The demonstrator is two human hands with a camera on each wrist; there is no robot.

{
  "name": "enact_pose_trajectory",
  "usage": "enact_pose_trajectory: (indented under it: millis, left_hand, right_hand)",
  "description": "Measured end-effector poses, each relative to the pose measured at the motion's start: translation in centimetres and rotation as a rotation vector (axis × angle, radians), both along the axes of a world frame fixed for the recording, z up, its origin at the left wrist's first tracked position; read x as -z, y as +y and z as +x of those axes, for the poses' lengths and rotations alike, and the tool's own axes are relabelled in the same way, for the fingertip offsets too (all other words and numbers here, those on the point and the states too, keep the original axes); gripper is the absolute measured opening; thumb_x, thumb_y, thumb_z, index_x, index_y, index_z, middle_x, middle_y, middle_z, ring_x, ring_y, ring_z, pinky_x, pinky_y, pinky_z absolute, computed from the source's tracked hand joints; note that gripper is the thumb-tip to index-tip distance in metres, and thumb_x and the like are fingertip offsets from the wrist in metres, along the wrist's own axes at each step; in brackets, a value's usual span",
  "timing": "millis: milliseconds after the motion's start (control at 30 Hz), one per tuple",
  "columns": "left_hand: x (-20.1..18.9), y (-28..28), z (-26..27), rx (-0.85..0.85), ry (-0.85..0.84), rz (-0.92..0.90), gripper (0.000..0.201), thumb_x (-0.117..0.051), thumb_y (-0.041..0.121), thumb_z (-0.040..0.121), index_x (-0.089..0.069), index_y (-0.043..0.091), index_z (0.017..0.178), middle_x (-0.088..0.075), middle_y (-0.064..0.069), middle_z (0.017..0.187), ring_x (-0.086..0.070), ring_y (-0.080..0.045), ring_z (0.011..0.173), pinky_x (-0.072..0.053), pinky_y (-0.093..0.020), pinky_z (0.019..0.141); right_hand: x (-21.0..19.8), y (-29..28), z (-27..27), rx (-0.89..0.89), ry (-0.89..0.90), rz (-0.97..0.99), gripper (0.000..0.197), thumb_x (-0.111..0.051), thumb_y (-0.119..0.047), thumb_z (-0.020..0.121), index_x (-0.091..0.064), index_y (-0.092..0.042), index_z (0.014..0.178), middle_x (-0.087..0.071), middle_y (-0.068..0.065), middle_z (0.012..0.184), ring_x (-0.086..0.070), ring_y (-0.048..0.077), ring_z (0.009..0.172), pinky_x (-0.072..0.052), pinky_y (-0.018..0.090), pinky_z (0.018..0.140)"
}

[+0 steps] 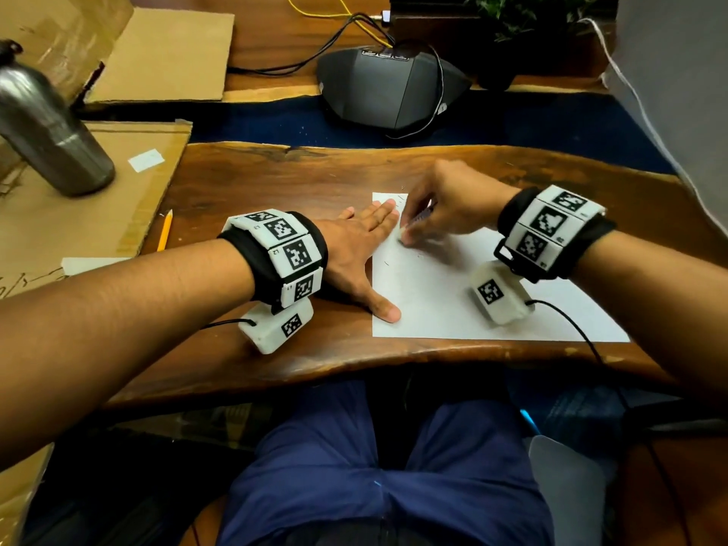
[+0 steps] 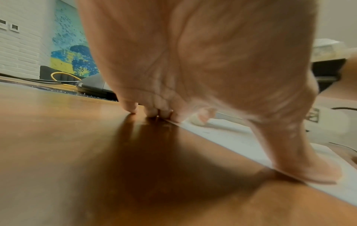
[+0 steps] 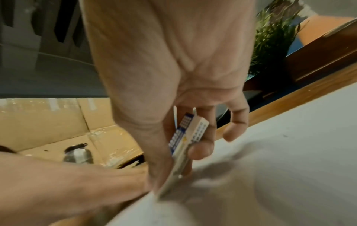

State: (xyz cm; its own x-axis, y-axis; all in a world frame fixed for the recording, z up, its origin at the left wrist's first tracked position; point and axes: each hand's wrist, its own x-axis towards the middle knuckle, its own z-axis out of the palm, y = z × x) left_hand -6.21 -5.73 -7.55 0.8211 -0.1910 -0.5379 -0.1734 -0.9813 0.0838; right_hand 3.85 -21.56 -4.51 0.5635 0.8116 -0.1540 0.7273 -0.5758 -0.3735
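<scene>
The right hand (image 1: 445, 204) pinches the white-and-blue block eraser (image 3: 185, 134), tilted, tip on the white paper sheet (image 1: 433, 301), just beside the flat left hand (image 1: 354, 246).

head view overhead, wrist views skim paper (image 1: 433, 293)
</scene>
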Motion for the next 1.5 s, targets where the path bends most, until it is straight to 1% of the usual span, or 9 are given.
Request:
enact_pose_trajectory:
  millis: [133, 300, 467, 567, 700, 900, 1100, 1333, 1500]
  left_hand:
    - [0.2, 0.1, 0.0, -0.012, -0.005, -0.007, 0.155, -0.058, 0.094, 0.049, 0.030, 0.015, 0.150, 0.037, 0.000, 0.157, 0.027, -0.014, 0.146, 0.009, -0.044, 0.122]
    - [0.3, 0.1, 0.0, -0.014, -0.006, -0.002, 0.159, -0.059, 0.094, 0.047, 0.031, 0.013, 0.149, 0.038, -0.002, 0.157, 0.029, -0.015, 0.146, 0.008, -0.046, 0.122]
    - [0.1, -0.2, 0.0, -0.015, 0.008, 0.011, 0.160, -0.062, 0.093, 0.047, 0.032, 0.014, 0.149, 0.038, -0.002, 0.156, 0.029, -0.015, 0.145, 0.009, -0.046, 0.122]
    - [0.1, -0.2, 0.0, -0.017, 0.005, 0.015, 0.160, -0.062, 0.093, 0.047, 0.031, 0.013, 0.149, 0.038, -0.002, 0.156, 0.029, -0.016, 0.146, 0.008, -0.046, 0.122]
    - [0.1, -0.2, -0.1, -0.020, 0.004, 0.009, 0.160, -0.062, 0.093, 0.046, 0.030, 0.012, 0.149, 0.037, -0.002, 0.157, 0.029, -0.016, 0.146, 0.008, -0.046, 0.122]
    - [0.0, -0.2, -0.1, -0.016, 0.005, 0.014, 0.159, -0.061, 0.093, 0.047, 0.031, 0.013, 0.149, 0.036, -0.003, 0.157, 0.028, -0.017, 0.146, 0.009, -0.047, 0.122]
    - [0.1, -0.2, -0.1, -0.019, 0.002, 0.006, 0.160, -0.063, 0.092, 0.047, 0.031, 0.012, 0.149, 0.037, -0.002, 0.157, 0.028, -0.016, 0.146, 0.009, -0.046, 0.122]
    - [-0.2, -0.3, -0.1, -0.008, 0.017, 0.025, 0.157, -0.061, 0.092, 0.049, 0.032, 0.013, 0.148, 0.038, -0.003, 0.156, 0.030, -0.016, 0.146, 0.009, -0.047, 0.122]
    - [-0.1, -0.2, -0.1, -0.014, 0.009, 0.020, 0.159, -0.061, 0.093, 0.048, 0.032, 0.013, 0.149, 0.038, -0.002, 0.157, 0.028, -0.016, 0.146, 0.008, -0.046, 0.122]
  right_hand:
    - [0.2, -1.0, -0.9, 0.000, 0.004, 0.035, 0.021, -0.087, -0.036, 0.075, -0.080, -0.021, 0.088, -0.069, -0.016, 0.075, -0.063, 0.003, 0.072, -0.037, 0.003, 0.055]
    - [-0.3, -2.3, -3.2, -0.122, 0.282, -0.178, 0.020, -0.089, -0.038, 0.071, -0.082, -0.025, 0.085, -0.076, -0.014, 0.077, -0.066, 0.001, 0.069, -0.052, 0.021, 0.069]
    - [0.5, -1.0, -1.3, 0.107, 0.028, 0.109, 0.023, -0.090, -0.032, 0.072, -0.083, -0.017, 0.088, -0.076, -0.007, 0.080, -0.063, 0.000, 0.069, -0.038, 0.000, 0.053]
    - [0.5, -1.7, -2.7, 0.054, 0.065, 0.049, 0.019, -0.089, -0.032, 0.074, -0.082, -0.020, 0.086, -0.074, -0.011, 0.078, -0.060, -0.001, 0.067, -0.039, 0.003, 0.054]
    - [-0.2, -2.8, -4.6, -0.076, 0.237, -0.158, 0.022, -0.090, -0.040, 0.070, -0.082, -0.027, 0.085, -0.076, -0.015, 0.078, -0.066, 0.002, 0.073, -0.051, 0.018, 0.069]
    - [0.9, -1.2, -2.0, 0.185, 0.075, 0.151, 0.022, -0.090, -0.031, 0.072, -0.082, -0.016, 0.087, -0.075, -0.007, 0.077, -0.064, 0.003, 0.069, -0.040, 0.002, 0.050]
    - [-0.2, -2.7, -4.8, -0.069, 0.251, -0.165, 0.022, -0.089, -0.039, 0.071, -0.082, -0.026, 0.086, -0.076, -0.013, 0.081, -0.067, 0.004, 0.075, -0.052, 0.018, 0.068]
    - [0.7, -0.4, -1.6, 0.173, 0.058, 0.112, 0.026, -0.090, -0.032, 0.071, -0.082, -0.017, 0.090, -0.077, -0.004, 0.084, -0.062, -0.001, 0.068, -0.045, 0.005, 0.055]
    - [-0.3, -1.9, -4.3, -0.089, 0.204, -0.165, 0.018, -0.089, -0.038, 0.072, -0.081, -0.027, 0.084, -0.074, -0.016, 0.075, -0.062, -0.006, 0.067, -0.046, 0.014, 0.063]
